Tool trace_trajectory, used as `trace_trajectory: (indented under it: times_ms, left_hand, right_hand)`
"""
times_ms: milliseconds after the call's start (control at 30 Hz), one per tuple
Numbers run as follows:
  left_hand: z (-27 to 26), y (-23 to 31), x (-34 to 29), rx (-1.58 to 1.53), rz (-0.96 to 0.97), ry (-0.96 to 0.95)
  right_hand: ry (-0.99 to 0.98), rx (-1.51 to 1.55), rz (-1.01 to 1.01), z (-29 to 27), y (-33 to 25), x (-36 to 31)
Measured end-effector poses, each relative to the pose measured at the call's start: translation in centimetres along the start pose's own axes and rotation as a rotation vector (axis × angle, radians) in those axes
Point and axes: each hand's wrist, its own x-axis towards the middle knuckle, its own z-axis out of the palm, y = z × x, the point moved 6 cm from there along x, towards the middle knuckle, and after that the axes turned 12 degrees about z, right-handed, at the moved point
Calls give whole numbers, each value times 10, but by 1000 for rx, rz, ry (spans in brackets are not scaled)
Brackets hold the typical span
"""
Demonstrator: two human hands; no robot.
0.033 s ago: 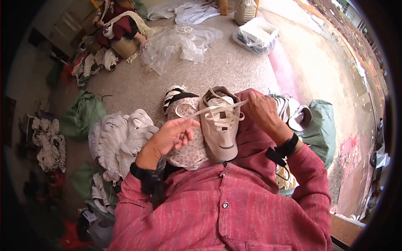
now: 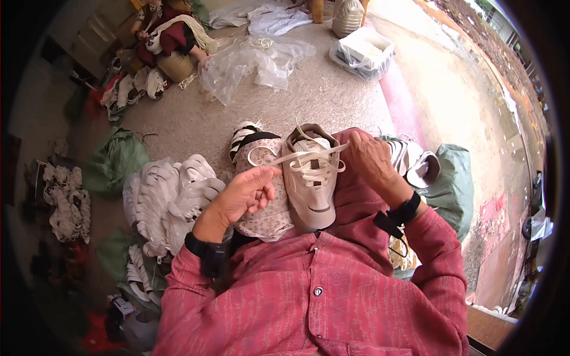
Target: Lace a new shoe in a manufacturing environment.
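A beige and white sneaker (image 2: pixel 310 203) rests on my lap with its toe pointing toward me. Its flat cream shoelace (image 2: pixel 313 155) is threaded through the eyelets, and one length stretches across the tongue between my hands. My right hand (image 2: pixel 375 159) pinches this lace at the shoe's right side. On the left, my left hand (image 2: pixel 242 194) has its thumb and index finger closed at the lace's other side, the remaining fingers curled. A lace loop stands above that hand. Under it, a floral cloth (image 2: pixel 264 222) covers my left thigh.
Bundled white shoe pieces (image 2: pixel 169 202) lie at my left by a green sack (image 2: pixel 116 163). More shoes (image 2: pixel 424 169) and another green sack (image 2: pixel 454 190) are at my right. Farther off are plastic sheeting (image 2: pixel 255 62), a lined white bin (image 2: pixel 365 53) and a seated person (image 2: pixel 169 38).
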Motion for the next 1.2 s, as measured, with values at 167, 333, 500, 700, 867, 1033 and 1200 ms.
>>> trace_trajectory:
  times_ms: [167, 333, 500, 700, 867, 1033, 1200]
  left_hand:
    - [7, -6, 16, -390, 171, 39]
    - [-3, -4, 31, -334, 241, 173]
    - [-8, 17, 45, 271, 442, 300]
    - [17, 57, 44, 1251, 1038, 255]
    - [-2, 48, 65, 895, 732, 37]
    - [3, 60, 47, 1281, 785, -71]
    - [-19, 68, 11, 178, 491, -291]
  right_hand:
    - [-32, 284, -98, -21, -5, 2]
    - [-186, 635, -260, -40, -18, 8]
    - [-324, 760, -149, -38, -33, 22]
    - [-96, 441, -480, -34, -71, 19]
    - [-88, 370, -485, -26, -81, 21]
    - [-97, 357, -509, -23, -86, 20]
    - [-170, 466, -535, -20, -80, 20]
